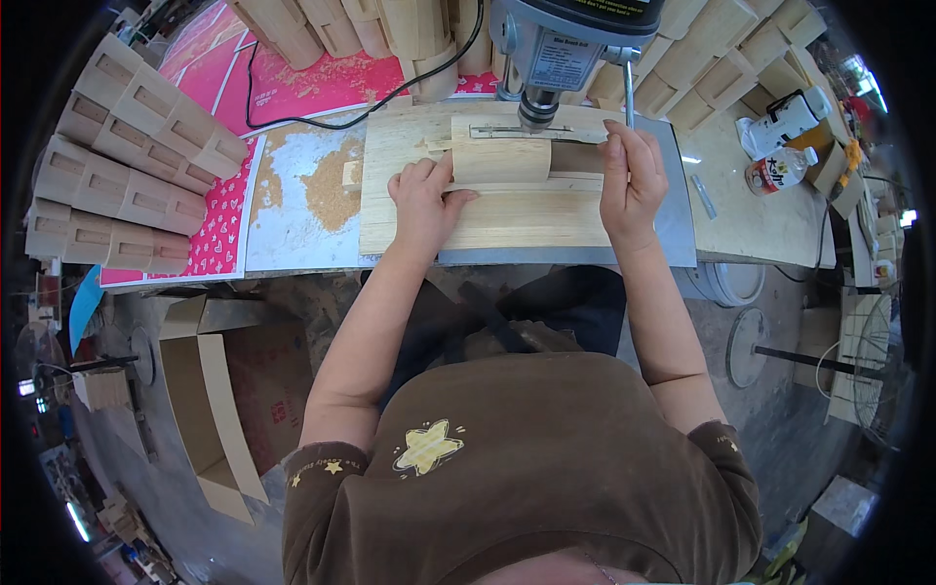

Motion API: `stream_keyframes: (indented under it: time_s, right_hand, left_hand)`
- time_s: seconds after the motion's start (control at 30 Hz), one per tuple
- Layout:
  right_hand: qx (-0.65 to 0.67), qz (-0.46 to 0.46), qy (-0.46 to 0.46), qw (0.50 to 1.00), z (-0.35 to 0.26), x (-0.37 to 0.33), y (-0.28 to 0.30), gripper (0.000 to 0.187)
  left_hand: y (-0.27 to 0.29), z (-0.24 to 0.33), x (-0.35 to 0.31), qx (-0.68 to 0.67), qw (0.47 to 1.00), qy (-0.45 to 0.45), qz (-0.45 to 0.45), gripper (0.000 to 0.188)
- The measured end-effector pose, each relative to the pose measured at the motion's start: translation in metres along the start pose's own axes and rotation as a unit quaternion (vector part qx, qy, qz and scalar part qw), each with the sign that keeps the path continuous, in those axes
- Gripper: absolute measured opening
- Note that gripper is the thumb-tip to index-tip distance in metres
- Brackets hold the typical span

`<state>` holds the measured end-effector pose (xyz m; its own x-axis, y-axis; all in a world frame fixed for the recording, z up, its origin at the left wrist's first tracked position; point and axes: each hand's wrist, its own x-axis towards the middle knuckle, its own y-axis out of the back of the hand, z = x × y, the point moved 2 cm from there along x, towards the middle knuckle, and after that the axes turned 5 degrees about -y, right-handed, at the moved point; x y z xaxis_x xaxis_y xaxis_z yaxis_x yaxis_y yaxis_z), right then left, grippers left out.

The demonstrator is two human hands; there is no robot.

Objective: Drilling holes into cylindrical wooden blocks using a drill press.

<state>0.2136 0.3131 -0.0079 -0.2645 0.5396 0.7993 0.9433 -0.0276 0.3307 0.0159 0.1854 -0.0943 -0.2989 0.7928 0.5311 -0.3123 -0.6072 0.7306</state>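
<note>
A small bench drill press [564, 58] stands at the back middle, its chuck [537, 109] just over a pale rounded wooden piece [502, 161]. This piece lies crosswise on a wooden board jig [526, 216]. At its left end, my left hand [426, 200] is closed on it, thumb toward me and fingers partly hidden behind. My right hand [634, 183] is curled at the lower end of the metal feed lever [629, 93], gripping it to the right of the piece. Whether the drill bit touches the wood is hidden by the chuck.
Slotted wooden pieces [136, 185] are stacked on the left, with more stacked behind [414, 44] and at back right [721, 58]. Sawdust [331, 185] covers the left tabletop. A black cable [390, 97] crosses it. Bottles [780, 171] stand right; an open carton [219, 419] sits on the floor.
</note>
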Motion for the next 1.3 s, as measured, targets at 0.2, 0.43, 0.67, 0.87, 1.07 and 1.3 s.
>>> stream_keyframes:
  time_s: [0.2,0.43,0.67,0.87,1.07,1.3]
  right_hand:
    - [-0.034,0.004,0.039,0.999,-0.03,0.052,0.027,0.01]
    - [-0.144,-0.017,-0.028,0.989,-0.016,0.196,0.007,0.03]
    - [-0.089,-0.062,-0.034,0.994,-0.043,0.137,0.044,0.032]
    - [0.059,-0.071,-0.12,0.988,-0.032,0.024,0.023,0.013]
    - [0.082,-0.003,-0.006,0.997,0.008,0.001,-0.002,0.011]
    - [-0.005,0.004,0.003,1.0,-0.037,0.073,0.031,0.021]
  left_hand:
    - [0.006,-0.003,-0.003,0.018,1.0,0.014,-0.009,0.056]
    - [-0.026,0.027,0.009,-0.005,1.0,-0.01,0.005,0.061]
    - [-0.025,0.029,0.008,-0.006,1.0,-0.017,0.0,0.056]
    - [-0.018,0.025,0.005,0.002,1.0,0.01,-0.025,0.058]
    - [-0.024,0.028,0.01,-0.009,0.999,0.013,-0.048,0.058]
    - [-0.019,0.023,0.003,-0.002,0.999,0.022,-0.029,0.058]
